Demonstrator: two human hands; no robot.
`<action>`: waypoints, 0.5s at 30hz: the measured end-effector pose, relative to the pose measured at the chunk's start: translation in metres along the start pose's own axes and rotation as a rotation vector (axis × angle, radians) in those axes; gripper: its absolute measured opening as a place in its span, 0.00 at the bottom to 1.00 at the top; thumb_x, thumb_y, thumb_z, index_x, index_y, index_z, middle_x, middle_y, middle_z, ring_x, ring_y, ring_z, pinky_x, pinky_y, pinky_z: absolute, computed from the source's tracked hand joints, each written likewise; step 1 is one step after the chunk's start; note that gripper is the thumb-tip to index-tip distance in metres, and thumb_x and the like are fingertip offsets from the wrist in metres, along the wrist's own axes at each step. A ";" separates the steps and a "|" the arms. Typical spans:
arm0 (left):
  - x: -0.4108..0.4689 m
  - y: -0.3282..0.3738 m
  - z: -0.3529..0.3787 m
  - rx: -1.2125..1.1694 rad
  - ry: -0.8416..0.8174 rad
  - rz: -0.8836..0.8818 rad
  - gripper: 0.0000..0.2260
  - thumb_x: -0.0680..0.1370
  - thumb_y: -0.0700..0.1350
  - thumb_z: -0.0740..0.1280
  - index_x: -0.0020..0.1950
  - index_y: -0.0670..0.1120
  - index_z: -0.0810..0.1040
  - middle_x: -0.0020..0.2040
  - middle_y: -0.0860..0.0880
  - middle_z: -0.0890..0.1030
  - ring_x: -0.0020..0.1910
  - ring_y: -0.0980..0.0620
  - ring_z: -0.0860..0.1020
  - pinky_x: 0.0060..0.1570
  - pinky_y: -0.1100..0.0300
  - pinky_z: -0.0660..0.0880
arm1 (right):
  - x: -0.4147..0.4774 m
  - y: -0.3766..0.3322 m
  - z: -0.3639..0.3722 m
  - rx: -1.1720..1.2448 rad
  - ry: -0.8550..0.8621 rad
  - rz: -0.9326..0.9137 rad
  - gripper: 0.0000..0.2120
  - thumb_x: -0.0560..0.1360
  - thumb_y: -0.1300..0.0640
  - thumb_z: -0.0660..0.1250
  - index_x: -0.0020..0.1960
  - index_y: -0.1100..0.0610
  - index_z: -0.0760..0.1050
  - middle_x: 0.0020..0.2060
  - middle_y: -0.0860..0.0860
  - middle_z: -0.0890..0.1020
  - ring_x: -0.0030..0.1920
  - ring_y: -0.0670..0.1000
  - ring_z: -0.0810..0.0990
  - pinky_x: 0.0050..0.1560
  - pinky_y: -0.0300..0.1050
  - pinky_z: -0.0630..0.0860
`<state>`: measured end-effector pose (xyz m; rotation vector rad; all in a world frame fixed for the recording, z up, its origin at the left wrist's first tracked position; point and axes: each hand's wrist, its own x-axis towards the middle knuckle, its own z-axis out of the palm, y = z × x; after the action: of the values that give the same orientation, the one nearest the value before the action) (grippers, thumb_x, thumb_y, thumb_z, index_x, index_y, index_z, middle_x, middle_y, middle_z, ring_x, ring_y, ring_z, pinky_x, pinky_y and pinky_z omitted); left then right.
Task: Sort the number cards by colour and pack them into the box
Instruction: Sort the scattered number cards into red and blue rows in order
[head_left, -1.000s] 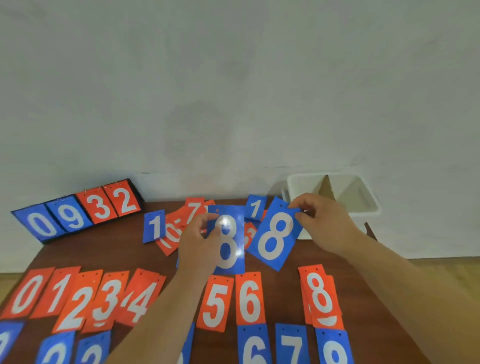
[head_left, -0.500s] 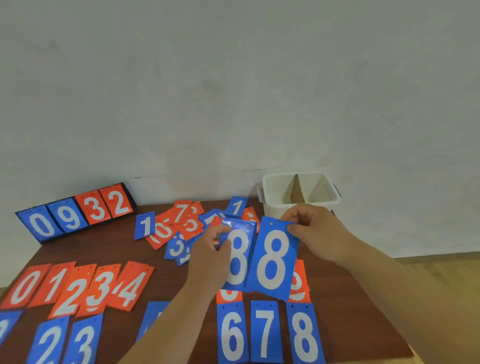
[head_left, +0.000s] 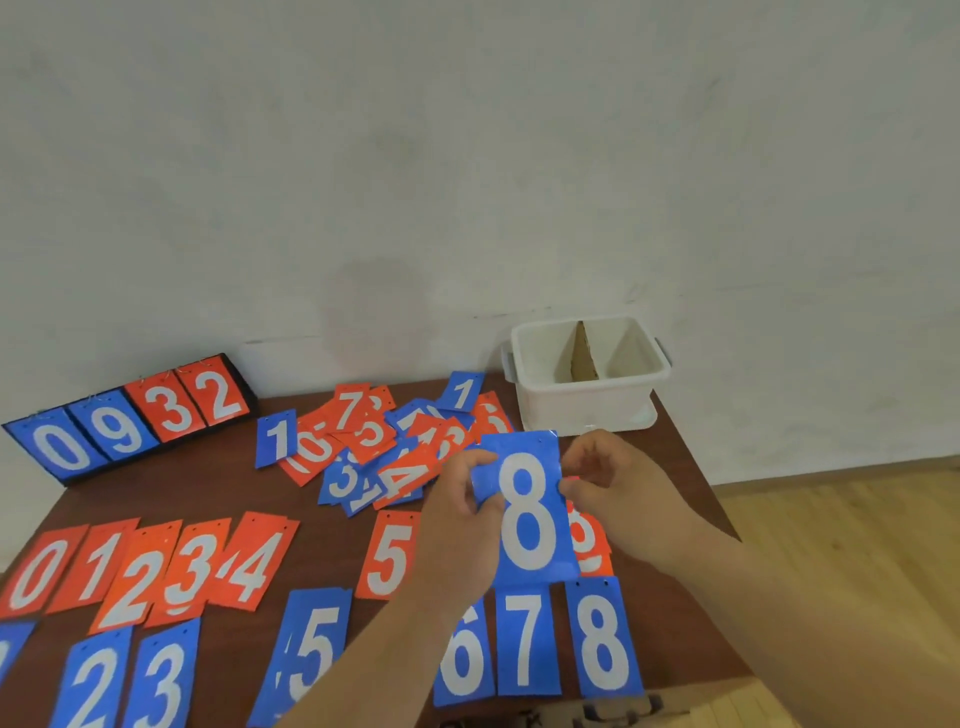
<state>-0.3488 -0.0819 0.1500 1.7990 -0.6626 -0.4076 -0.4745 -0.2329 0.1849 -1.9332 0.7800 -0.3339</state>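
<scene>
Two hands pinch my blue 8 card (head_left: 527, 512) above the table's card rows: left hand (head_left: 462, 512) and right hand (head_left: 605, 480) clamp its upper side edges. I judge it thin, light, glossy, so edge grips suit.

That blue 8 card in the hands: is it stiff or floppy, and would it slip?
The blue 8 card probably is thin yet fairly stiff: pinched only at its side edges by the left hand and right hand, it stays flat without sagging. Its top shows glare, so the surface is likely glossy and somewhat slippery. It looks light, since fingertips alone carry it.
</scene>
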 end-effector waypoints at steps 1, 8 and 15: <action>0.001 -0.003 0.005 -0.011 -0.019 -0.016 0.18 0.79 0.36 0.67 0.56 0.61 0.74 0.46 0.54 0.79 0.33 0.58 0.75 0.29 0.63 0.74 | -0.001 0.007 0.001 -0.019 -0.007 0.009 0.07 0.76 0.57 0.72 0.45 0.49 0.74 0.41 0.44 0.84 0.42 0.48 0.85 0.43 0.49 0.84; 0.006 -0.040 0.050 0.117 -0.219 -0.129 0.17 0.80 0.38 0.65 0.57 0.62 0.72 0.38 0.55 0.77 0.26 0.57 0.70 0.25 0.61 0.69 | -0.002 0.076 0.009 -0.095 -0.027 0.135 0.10 0.76 0.61 0.69 0.45 0.46 0.75 0.39 0.47 0.82 0.40 0.55 0.82 0.40 0.53 0.82; -0.006 -0.101 0.104 0.412 -0.476 -0.088 0.17 0.76 0.42 0.68 0.61 0.59 0.73 0.57 0.55 0.72 0.54 0.51 0.77 0.53 0.51 0.77 | -0.017 0.162 0.023 -0.231 -0.029 0.343 0.11 0.73 0.62 0.68 0.46 0.46 0.74 0.41 0.46 0.82 0.42 0.50 0.81 0.42 0.41 0.76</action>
<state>-0.3901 -0.1339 0.0206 2.1449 -1.0582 -0.8212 -0.5359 -0.2556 0.0338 -1.9655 1.1506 -0.0058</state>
